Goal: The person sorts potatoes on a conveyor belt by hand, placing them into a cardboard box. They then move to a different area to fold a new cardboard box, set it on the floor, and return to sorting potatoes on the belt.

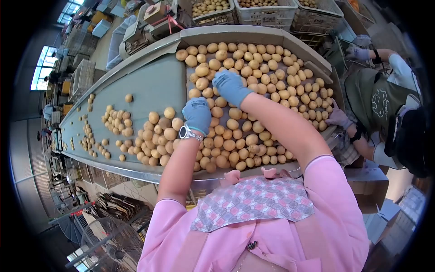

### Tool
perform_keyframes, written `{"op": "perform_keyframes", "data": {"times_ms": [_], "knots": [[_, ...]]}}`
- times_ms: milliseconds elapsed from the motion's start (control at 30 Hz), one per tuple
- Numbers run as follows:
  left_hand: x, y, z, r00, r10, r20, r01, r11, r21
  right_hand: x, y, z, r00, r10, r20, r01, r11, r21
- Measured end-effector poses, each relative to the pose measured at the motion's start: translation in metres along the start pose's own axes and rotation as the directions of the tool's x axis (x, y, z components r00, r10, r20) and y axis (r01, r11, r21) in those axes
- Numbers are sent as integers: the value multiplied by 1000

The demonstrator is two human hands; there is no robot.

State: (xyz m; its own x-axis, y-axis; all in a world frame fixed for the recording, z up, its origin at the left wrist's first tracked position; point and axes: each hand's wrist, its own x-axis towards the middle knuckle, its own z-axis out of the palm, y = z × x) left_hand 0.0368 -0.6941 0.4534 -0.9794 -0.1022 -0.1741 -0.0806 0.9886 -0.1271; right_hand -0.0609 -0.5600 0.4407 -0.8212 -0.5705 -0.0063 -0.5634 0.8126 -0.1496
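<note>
Many round, yellow-brown, potato-like pieces of produce [233, 123] cover the right part of a sorting table. My left hand [197, 116], in a blue-grey glove, is low at the near side of the belt's end. Its fingers curl in among the pieces, so what they hold is hidden. Farther up and to the right is my right hand [229, 87], gloved the same way. It is closed and bent down over the produce; its fingertips and anything in them are out of sight. A silver watch [184, 132] sits on my left wrist.
A green conveyor belt [149, 84] runs off to the left, with a heap of produce [156, 136] near its end. Metal rails edge the table. Produce-filled crates [266, 14] stand behind. A gloved co-worker [380, 99] is at the right end, one hand by the produce.
</note>
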Motion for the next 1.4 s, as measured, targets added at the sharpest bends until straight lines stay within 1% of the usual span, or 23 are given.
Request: {"op": "perform_keyframes", "data": {"times_ms": [100,167,267,367,400,433,500,533,600,667,733,800,833,867,900,933,967,1000,1033,1167,1267,1367,1400], "knots": [[-1,-14,0,996,89,-20,-90,994,-67,38,-24,48,988,97,118,-78,985,-154],[-5,-21,4,989,117,-88,-126,986,-107,34,-38,-19,898,-38,439,174,946,-273],[-22,-26,-18,982,151,-113,-177,944,-280,39,-25,27,989,4,149,6,998,-70],[-52,-26,-34,904,6,-427,-285,754,-592,16,8,10,999,-49,-18,51,990,134],[-63,-24,-40,908,-63,-415,-273,663,-697,1,14,8,976,49,-213,41,916,399],[-72,-19,-48,909,-133,-394,-262,555,-790,-19,16,6,912,188,-366,92,775,626],[-83,-8,-59,933,-104,-343,-262,455,-851,-79,2,-8,979,200,-28,14,71,997],[-88,-2,-63,945,-9,-326,-283,474,-834,-110,-10,-16,986,108,130,-88,-326,941],[-100,18,-79,921,160,-355,-386,493,-780,-139,-23,-24,915,-105,390,-319,-780,538],[-97,20,-57,890,87,-447,-431,477,-766,-147,-22,-20,735,-327,594,-449,-891,64],[-95,10,-51,884,20,-468,-427,445,-787,-126,21,-15,764,-556,327,-467,-827,-314],[-96,-8,-53,931,-2,-365,-333,405,-852,-50,76,-18,946,-193,259,-253,-942,222],[-99,-19,-56,958,6,-286,-264,399,-878,-10,113,-48,999,3,40,-19,-849,529],[-96,-24,-53,919,74,-386,-378,440,-815,16,132,-94,983,128,135,30,-823,567],[-101,-32,-50,914,139,-380,-392,537,-747,33,131,-95,950,273,149,53,-616,786],[-106,-42,-49,907,204,-368,-410,626,-664,46,129,-94,904,414,109,49,-352,935],[-109,-50,-47,901,266,-342,-425,699,-576,49,126,-88,960,279,25,-82,196,977],[-112,-58,-54,930,221,-295,-359,724,-589,45,121,-81,993,115,32,-104,697,709],[-110,-70,-52,935,186,-302,-327,783,-530,41,117,-68,992,-26,124,-2,975,222],[-81,-148,-24,857,-14,-515,-215,899,-381,23,58,-35,962,205,177,-163,960,-226],[-75,-182,-42,907,-405,-114,119,508,-853,30,59,-14,923,302,238,-253,943,-214],[-88,-155,-65,802,-233,-550,-445,381,-810,21,83,-16,942,323,89,-327,944,42],[-91,-152,-57,921,-147,-362,-388,-247,-888,14,89,-23,919,380,107,-395,894,210]]}}
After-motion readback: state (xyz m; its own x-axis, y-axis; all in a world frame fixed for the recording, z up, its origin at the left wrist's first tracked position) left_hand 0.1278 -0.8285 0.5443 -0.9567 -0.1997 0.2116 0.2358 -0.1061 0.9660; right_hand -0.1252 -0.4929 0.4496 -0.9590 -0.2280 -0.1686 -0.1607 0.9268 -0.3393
